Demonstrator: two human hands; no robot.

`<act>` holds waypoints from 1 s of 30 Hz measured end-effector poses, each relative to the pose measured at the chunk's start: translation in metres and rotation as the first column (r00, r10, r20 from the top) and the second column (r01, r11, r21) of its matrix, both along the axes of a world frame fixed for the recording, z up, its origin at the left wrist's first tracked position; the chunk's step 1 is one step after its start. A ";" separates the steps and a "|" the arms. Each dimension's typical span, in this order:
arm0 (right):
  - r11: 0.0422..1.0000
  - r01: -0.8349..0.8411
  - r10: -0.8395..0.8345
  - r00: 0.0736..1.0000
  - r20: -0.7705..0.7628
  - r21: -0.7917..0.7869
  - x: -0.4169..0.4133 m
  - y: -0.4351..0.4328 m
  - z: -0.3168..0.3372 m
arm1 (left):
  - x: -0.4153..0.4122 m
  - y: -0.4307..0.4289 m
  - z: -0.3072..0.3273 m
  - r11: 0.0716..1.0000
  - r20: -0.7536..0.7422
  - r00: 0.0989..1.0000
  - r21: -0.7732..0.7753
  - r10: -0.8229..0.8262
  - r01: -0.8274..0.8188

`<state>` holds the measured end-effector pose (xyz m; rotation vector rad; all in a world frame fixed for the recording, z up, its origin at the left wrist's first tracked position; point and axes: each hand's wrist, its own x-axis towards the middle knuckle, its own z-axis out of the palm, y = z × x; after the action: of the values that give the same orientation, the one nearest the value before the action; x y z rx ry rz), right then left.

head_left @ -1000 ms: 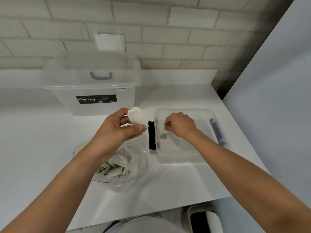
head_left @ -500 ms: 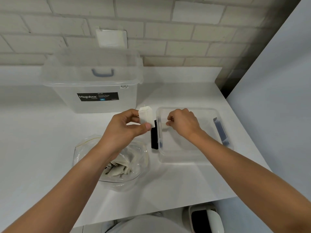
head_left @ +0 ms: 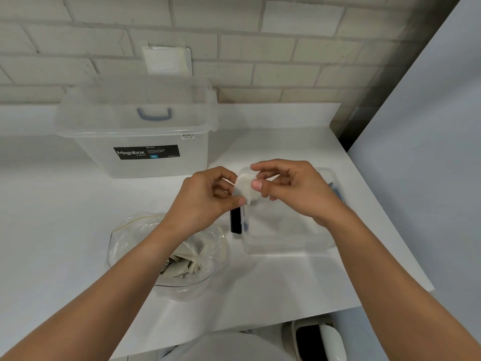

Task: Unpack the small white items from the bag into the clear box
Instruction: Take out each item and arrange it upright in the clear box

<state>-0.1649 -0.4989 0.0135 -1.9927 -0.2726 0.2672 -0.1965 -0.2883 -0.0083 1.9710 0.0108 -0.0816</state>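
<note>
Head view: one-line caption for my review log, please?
Both hands, left hand and right hand, pinch one small white item above the clear box.

Bag (head_left: 166, 256) left of the clear box (head_left: 289, 238) on the counter (head_left: 65, 230), storage tub (head_left: 135, 131) behind both.

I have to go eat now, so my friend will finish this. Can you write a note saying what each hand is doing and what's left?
Left hand: pinching one small white item.
Right hand: fingertips on the same item, above the left end of the small clear box.
Bag: open on the counter, left of the box, with more white items inside.
Done: can't tell; the box's contents aren't clear.
Left: drop this item in, then empty the bag.
</note>
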 end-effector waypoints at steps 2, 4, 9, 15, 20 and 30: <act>0.999 -0.009 0.010 0.999 0.046 -0.041 -0.005 0.001 0.001 | 0.002 -0.005 0.001 0.999 0.023 0.999 0.031 -0.034 0.034; 0.996 -0.004 0.011 0.997 0.077 -0.084 -0.004 -0.002 0.000 | 0.004 -0.008 -0.001 0.995 0.053 0.996 0.075 -0.071 0.067; 0.962 0.174 -0.122 0.963 0.240 -0.208 0.015 -0.019 -0.016 | 0.000 -0.009 -0.009 0.922 0.080 0.978 0.357 -0.193 0.153; 0.893 0.041 0.010 0.994 0.109 -0.448 0.040 -0.020 -0.052 | -0.009 -0.011 -0.011 0.744 -0.115 0.933 0.573 -0.341 0.343; 0.825 -0.080 0.136 0.989 0.060 -0.560 0.048 -0.004 -0.069 | -0.011 -0.013 -0.010 0.715 -0.127 0.931 0.608 -0.342 0.345; 0.700 -0.004 0.103 0.990 0.096 -0.714 0.063 0.014 -0.090 | -0.011 -0.014 -0.009 0.710 -0.130 0.928 0.610 -0.349 0.352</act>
<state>-0.1021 -0.4845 -0.0763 -2.7964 -0.3446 0.3109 -0.2071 -0.3023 -0.0170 2.6254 -0.3885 -0.3773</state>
